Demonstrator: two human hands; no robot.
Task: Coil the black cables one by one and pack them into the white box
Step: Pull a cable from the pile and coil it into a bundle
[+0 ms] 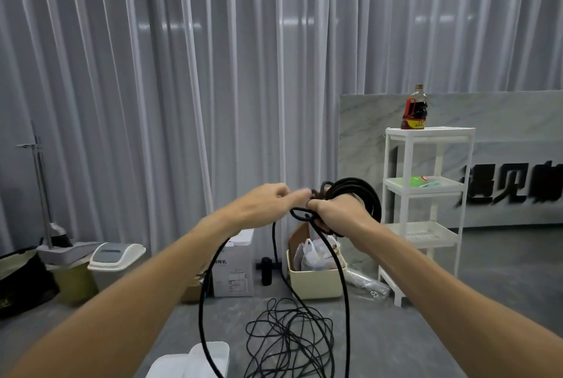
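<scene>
Head view: your right grip [333, 210] clenched the coiled black cable [362, 194]; left grip [268, 203] pinched its end beside it. Loose cables [289, 338] and white box [198, 359] lay below.

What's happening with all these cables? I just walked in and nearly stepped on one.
A person is coiling a black cable in the air. The right hand grips the finished loops of the coil, while the left hand pinches the strand beside it. Long slack still hangs down to the floor. Another thin black cable lies tangled there, uncoiled. The white box sits at the bottom edge, with no cable visibly packed in it yet.
</scene>
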